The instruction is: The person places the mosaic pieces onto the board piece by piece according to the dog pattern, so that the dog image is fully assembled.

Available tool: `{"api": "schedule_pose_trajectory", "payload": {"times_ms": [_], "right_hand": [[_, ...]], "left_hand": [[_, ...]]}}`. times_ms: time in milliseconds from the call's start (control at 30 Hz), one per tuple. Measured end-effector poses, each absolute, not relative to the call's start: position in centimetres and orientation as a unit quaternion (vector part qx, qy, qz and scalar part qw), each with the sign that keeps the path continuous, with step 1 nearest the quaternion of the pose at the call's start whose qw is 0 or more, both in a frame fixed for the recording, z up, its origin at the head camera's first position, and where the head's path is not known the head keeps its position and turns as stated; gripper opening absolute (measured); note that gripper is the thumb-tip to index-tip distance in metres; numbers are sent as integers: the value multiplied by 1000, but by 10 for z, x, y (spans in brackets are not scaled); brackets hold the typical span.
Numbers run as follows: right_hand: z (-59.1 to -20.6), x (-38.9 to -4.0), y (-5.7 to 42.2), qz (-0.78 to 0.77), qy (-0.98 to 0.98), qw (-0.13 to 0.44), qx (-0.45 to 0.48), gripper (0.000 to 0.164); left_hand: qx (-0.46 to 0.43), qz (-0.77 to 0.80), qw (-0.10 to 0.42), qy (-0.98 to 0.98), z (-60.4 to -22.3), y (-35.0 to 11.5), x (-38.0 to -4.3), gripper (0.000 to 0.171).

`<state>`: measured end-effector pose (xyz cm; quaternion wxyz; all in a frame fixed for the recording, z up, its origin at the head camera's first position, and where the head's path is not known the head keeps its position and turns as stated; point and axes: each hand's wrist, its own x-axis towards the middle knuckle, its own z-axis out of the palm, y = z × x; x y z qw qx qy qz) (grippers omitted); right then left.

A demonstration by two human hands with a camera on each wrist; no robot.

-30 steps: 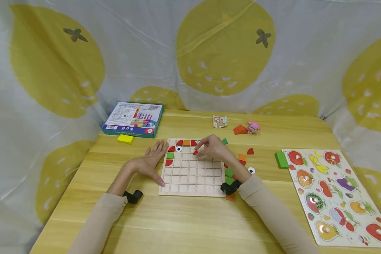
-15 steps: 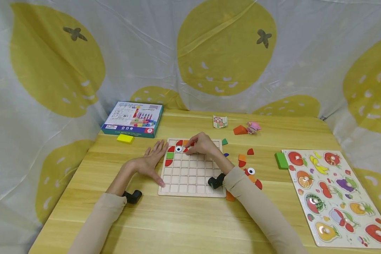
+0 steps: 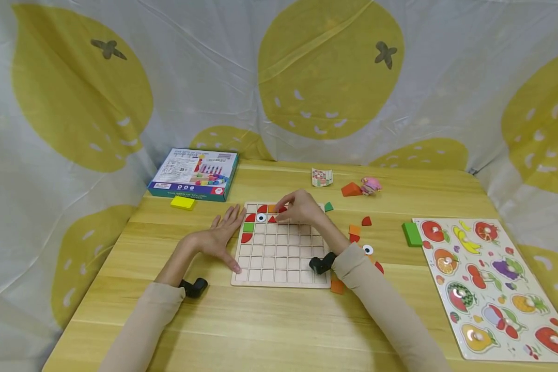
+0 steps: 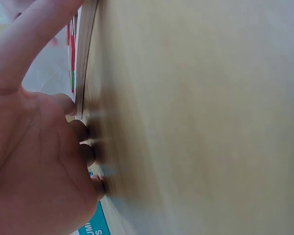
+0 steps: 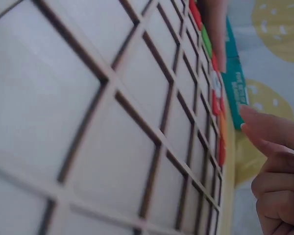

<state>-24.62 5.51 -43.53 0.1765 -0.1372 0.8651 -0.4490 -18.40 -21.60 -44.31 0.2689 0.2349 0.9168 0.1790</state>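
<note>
A square wooden grid board lies on the table. In its far left cells sit red quarter-round pieces, a green square, an orange square and a round white eye piece. My left hand rests flat with spread fingers along the board's left edge, thumb at its near corner. Above the far rows, my right hand has its thumb and forefinger just right of a red triangle, beside the eye piece. In the right wrist view these fingertips show a small gap with nothing visible between them.
Loose pieces, such as an orange square and another eye piece, lie right of the board. Further right are a green block and a fruit puzzle. A box and yellow block stand back left.
My right hand has carried the red triangle left to the cell beside the eye piece, let go of it and drawn back slightly right. My left hand has stayed put.
</note>
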Motion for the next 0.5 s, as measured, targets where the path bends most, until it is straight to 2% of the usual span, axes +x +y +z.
{"api": "schedule_pose_trajectory", "payload": {"times_ms": [300,500], "right_hand": [[-415,-232,170,-421,891,129,-112,21],[-427,-200,232,-406,891,183,-85,24]], "left_hand": [[230,181,271,917,-444,-214,-185,146],[233,186,271,915,-443,-215,-185,146]]}}
